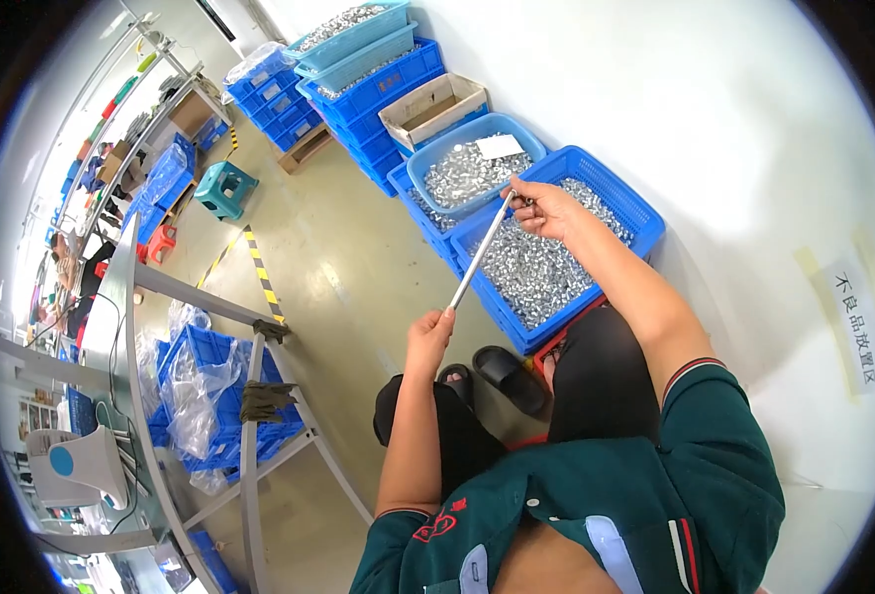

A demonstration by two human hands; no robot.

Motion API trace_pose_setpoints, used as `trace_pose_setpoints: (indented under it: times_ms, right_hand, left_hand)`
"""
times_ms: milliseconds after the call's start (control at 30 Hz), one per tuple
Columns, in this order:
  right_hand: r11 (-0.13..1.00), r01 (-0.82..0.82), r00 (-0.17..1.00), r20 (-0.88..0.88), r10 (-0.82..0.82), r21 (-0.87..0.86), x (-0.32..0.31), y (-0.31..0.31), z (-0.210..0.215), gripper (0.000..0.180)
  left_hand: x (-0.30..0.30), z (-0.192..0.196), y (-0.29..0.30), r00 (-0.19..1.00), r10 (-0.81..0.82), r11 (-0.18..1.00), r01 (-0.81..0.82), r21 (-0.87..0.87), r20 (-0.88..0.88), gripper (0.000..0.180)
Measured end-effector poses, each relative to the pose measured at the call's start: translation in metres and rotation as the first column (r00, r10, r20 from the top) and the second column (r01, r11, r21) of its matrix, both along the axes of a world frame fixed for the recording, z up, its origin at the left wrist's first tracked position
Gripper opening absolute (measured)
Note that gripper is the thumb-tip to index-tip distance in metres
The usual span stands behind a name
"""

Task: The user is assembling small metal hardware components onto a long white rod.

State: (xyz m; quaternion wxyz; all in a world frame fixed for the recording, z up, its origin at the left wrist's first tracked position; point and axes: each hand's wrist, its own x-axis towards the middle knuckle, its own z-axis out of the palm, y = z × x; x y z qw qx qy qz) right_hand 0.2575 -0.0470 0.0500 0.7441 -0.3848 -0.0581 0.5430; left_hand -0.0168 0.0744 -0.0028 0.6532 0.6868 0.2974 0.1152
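"Between the two grips, what's there?"

"A pale rod (479, 259): left hand (427, 344) clasped round its near end, right hand (544, 210) pinching the far one, above a blue basket (627, 203)."

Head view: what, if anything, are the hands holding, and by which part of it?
A slim pale rod: the left hand grips its nearer end, the right hand its far end. Whether the right also holds something small is unclear.

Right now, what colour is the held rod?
The rod is silvery white, shown best in the head view.
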Motion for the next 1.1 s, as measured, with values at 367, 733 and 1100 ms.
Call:
trace_pose_setpoints:
  times_ms: [367, 733, 1100]
  right_hand:
    - [0.993, -0.044, 0.942, 0.327, 0.079, -0.114, 0.001, -0.008, 0.018, 0.024]
    - [0.948, 0.073, 0.794, 0.593, 0.134, -0.311, -0.021, 0.008, 0.014, 0.03]
    - [0.99, -0.044, 0.986, 0.152, 0.064, -0.136, -0.004, 0.005, -0.006, 0.022]
  left_hand:
    - [-0.005, 0.002, 0.001, 0.999, -0.035, 0.997, 0.038, 0.073, -0.039, 0.036]
    - [-0.002, -0.011, 0.003, 0.997, 0.081, 0.978, -0.077, 0.196, -0.011, 0.036]
    - [-0.001, 0.003, 0.001, 0.993, 0.117, 0.991, -0.118, -0.07, -0.025, 0.035]
